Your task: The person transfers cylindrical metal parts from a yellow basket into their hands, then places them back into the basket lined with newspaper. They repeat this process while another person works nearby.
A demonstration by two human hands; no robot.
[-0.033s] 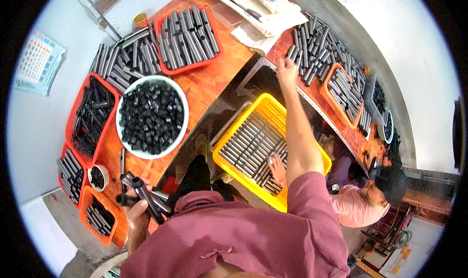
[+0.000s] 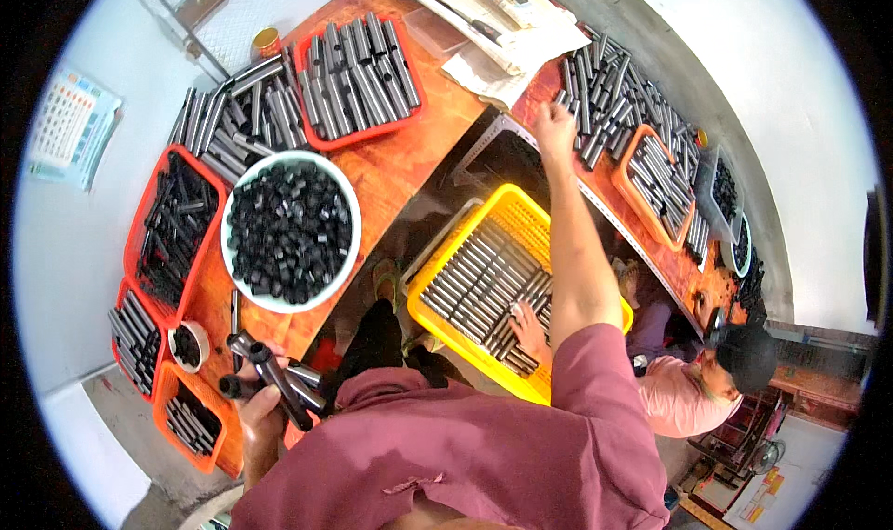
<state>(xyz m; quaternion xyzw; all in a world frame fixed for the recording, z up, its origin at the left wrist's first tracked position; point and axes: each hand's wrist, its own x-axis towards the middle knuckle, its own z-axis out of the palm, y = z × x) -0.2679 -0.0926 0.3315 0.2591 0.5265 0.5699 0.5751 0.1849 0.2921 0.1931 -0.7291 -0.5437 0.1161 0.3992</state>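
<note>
My left hand (image 2: 261, 413) is closed round several dark metal tubes (image 2: 277, 378) with black ends, at the lower left over the orange-red table. My right arm stretches forward over a yellow basket (image 2: 480, 355) to the edge of the right-hand table. There my right hand (image 2: 555, 128) is closed beside a heap of loose metal tubes (image 2: 605, 93); whatever its fingers hold is hidden. Inside the yellow basket, rows of grey tubes (image 2: 474, 284) lie side by side. A co-worker's hand (image 2: 528, 329) rests on these rows.
On the left table stand a white bowl of short black pieces (image 2: 350, 242), a red tray of tubes (image 2: 416, 112) and further red and orange baskets (image 2: 219, 456). An orange basket (image 2: 686, 242) sits on the right table. A co-worker in pink (image 2: 684, 395) is at the right.
My right hand has shifted slightly away from me and to the right beside the heap. The co-worker's hand has changed its pose over the tubes. My left hand keeps its tubes.
</note>
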